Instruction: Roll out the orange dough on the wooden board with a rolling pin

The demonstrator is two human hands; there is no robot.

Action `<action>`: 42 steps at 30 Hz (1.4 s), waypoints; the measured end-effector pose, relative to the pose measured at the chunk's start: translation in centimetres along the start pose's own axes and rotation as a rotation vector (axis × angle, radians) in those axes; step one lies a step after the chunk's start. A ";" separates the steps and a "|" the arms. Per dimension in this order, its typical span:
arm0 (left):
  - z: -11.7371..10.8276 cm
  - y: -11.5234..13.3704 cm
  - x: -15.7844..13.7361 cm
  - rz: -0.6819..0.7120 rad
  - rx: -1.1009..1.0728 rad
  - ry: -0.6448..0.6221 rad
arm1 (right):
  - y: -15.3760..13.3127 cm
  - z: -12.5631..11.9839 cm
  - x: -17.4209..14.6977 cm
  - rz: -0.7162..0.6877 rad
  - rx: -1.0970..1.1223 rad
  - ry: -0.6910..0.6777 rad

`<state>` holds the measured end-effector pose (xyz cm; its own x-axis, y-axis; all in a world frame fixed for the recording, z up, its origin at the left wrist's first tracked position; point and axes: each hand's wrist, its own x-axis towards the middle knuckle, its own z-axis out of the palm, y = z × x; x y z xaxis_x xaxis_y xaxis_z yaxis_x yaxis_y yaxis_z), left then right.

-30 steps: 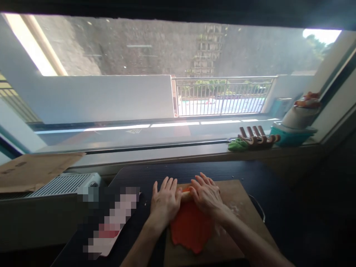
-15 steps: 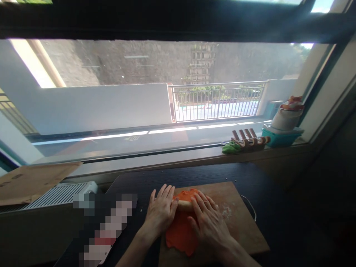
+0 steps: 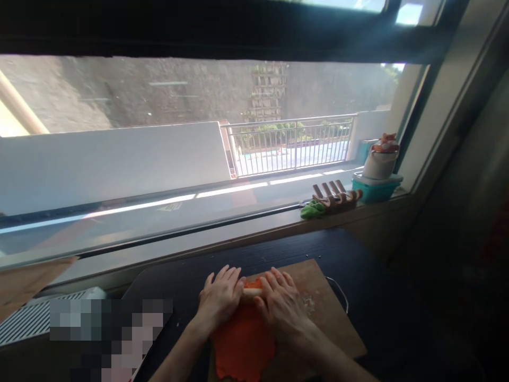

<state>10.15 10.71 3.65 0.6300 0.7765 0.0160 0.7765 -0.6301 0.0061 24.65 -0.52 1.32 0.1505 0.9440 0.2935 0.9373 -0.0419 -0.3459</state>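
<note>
A pale wooden rolling pin lies across the far part of a flattened orange dough sheet. My left hand is over the pin's left end, fingers pointing forward and thumb along it. My right hand covers the right end, with its fingers bent over the pin and its thumb beside it. Both ends of the pin are hidden under my hands. Beneath the dough is a wooden board with white flour-like smears to the right of my right hand.
The board rests on a dark table below a window. A wire handle sticks out at the board's right edge. On the sill stand a green cloth, a brown rack and a teal box with a white pot on top. Cardboard lies at left.
The camera view has turned right, so the scene sits farther left. My hands and the pin have moved forward over the dough, leaving more of the sheet showing on the near side.
</note>
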 end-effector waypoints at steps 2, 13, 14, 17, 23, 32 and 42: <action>0.2 -0.1 -0.9 0.008 0.000 0.048 | -0.2 0.1 -0.8 -0.027 0.018 0.014; -1.4 1.0 4.8 -0.084 0.020 -0.072 | 1.5 -0.8 5.8 0.194 -0.073 -0.061; -1.2 0.9 4.0 -0.084 0.018 -0.060 | 1.3 -0.8 4.8 0.170 -0.066 -0.056; 0.0 0.7 0.0 -0.073 0.010 0.034 | 0.4 -0.4 0.6 0.057 -0.024 -0.036; 0.5 0.8 -2.5 -0.042 0.017 0.093 | 0.2 0.1 -1.8 -0.003 -0.008 -0.002; -1.8 1.6 4.7 -0.107 -0.020 -0.050 | 1.6 -1.1 5.9 0.232 -0.051 -0.138; 1.5 0.4 -6.0 0.006 -0.041 0.111 | -0.2 -0.8 -6.0 -0.172 -0.015 -0.004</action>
<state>6.67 5.80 2.01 0.6274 0.7683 0.1266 0.7700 -0.6364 0.0463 23.82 -6.48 0.32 -0.0134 0.9391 0.3433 0.9536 0.1153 -0.2781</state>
